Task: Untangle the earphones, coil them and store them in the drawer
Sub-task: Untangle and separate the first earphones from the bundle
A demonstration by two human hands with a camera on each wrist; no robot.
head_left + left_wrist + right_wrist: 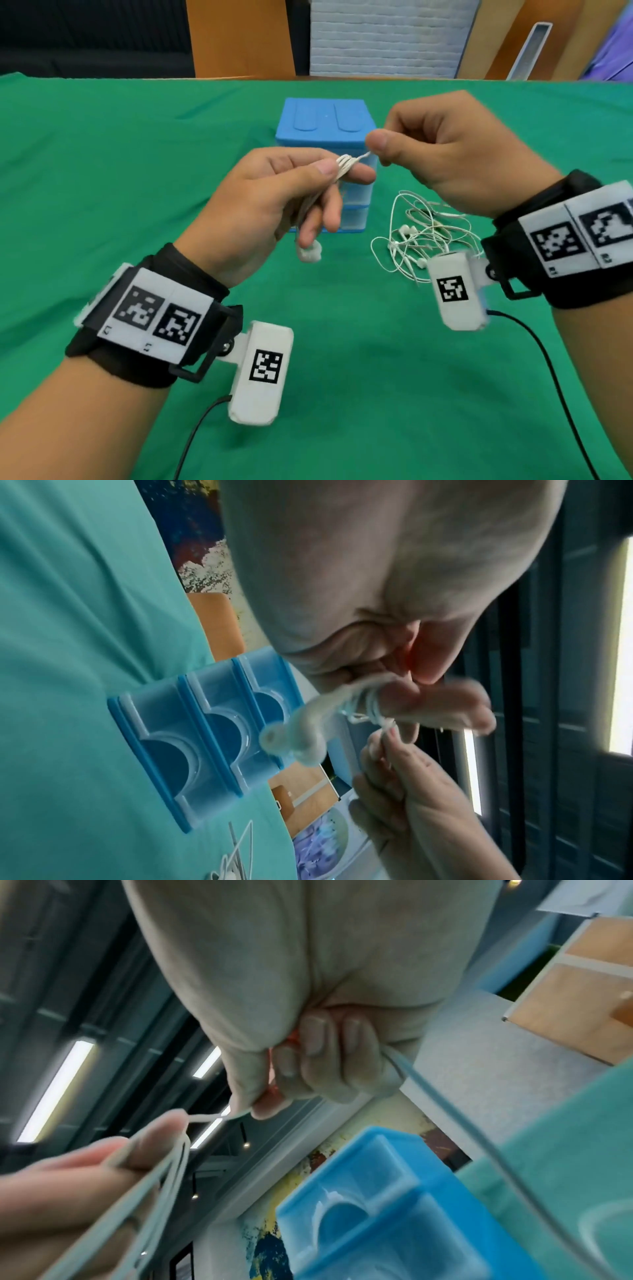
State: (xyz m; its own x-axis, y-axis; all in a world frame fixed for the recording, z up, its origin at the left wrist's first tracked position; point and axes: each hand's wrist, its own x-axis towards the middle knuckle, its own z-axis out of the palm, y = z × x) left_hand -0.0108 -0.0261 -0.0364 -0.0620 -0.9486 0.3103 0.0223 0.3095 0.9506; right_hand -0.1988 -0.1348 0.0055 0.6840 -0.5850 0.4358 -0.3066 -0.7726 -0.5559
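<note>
My left hand [337,169] holds a white earphone cord [344,163] wound in several loops round its fingers, thumb pressing on the loops. Two earbuds [309,253] dangle below this hand. My right hand [376,144] pinches the cord's free end [364,157] between thumb and forefinger, just right of the loops. The left wrist view shows the loops [368,704] and blurred earbuds [291,737]. In the right wrist view the cord [178,1150] runs from my left fingers to my right thumb. A blue drawer unit [325,126] with its drawers closed stands behind both hands.
A tangled pile of more white earphones [421,236] lies on the green tablecloth [137,171] right of the drawer unit, under my right wrist. Black cables [548,359] trail from both wrist cameras toward the near edge. Orange chairs [239,37] stand beyond the table.
</note>
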